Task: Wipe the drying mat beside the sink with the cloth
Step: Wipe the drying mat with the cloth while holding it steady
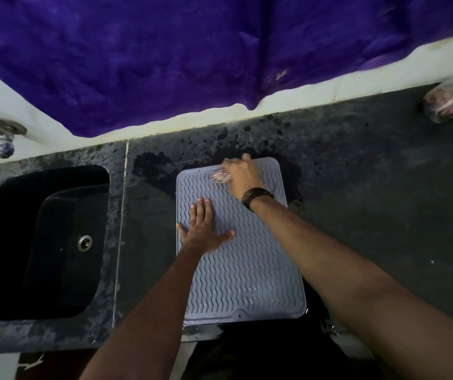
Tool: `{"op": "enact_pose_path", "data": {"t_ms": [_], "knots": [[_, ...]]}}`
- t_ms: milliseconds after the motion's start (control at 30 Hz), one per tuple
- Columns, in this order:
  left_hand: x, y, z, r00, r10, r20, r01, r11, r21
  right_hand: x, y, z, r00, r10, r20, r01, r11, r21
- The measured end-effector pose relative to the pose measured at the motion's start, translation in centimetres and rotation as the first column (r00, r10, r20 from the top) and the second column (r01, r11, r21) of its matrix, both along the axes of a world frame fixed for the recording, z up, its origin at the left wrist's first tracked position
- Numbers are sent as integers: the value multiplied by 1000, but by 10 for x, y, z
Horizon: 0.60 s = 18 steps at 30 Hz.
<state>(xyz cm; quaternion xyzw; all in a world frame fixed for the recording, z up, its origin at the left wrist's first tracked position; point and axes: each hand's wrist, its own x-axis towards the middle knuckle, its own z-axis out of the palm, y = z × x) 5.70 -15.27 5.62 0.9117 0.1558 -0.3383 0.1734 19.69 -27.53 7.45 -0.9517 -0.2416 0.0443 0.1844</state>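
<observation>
Head view, pale blue ridged drying mat (243,256) flat on dark wet counter (370,187) right of black sink (41,242), left hand (202,229) spread flat on mat, right hand (243,174) pressing small blurred cloth (219,176) near mat's far edge, dark wristband (255,197), purple fabric (192,50) above.

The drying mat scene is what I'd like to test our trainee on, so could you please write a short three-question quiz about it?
1. True or false: the left hand lies flat, fingers spread, on the pale blue wavy-ribbed drying mat.
2. Which hand presses the small pinkish cloth? A) left B) right C) both
3. Fill in: the dark sink sits to the mat's ____ in the head view.

Key: 1 true. 2 B, the right hand, near the mat's far edge. 3 left.
</observation>
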Motion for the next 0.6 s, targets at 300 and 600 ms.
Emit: {"op": "enact_pose_path", "data": {"t_ms": [300, 600], "knots": [[-1, 5, -8, 1000, -9, 6, 9, 1000, 3, 8, -33, -11, 998, 62, -20, -63, 997, -39], [0, 4, -8, 1000, -5, 0, 5, 1000, 16, -2, -79, -2, 988, -152, -1, 151, 982, -117]]}}
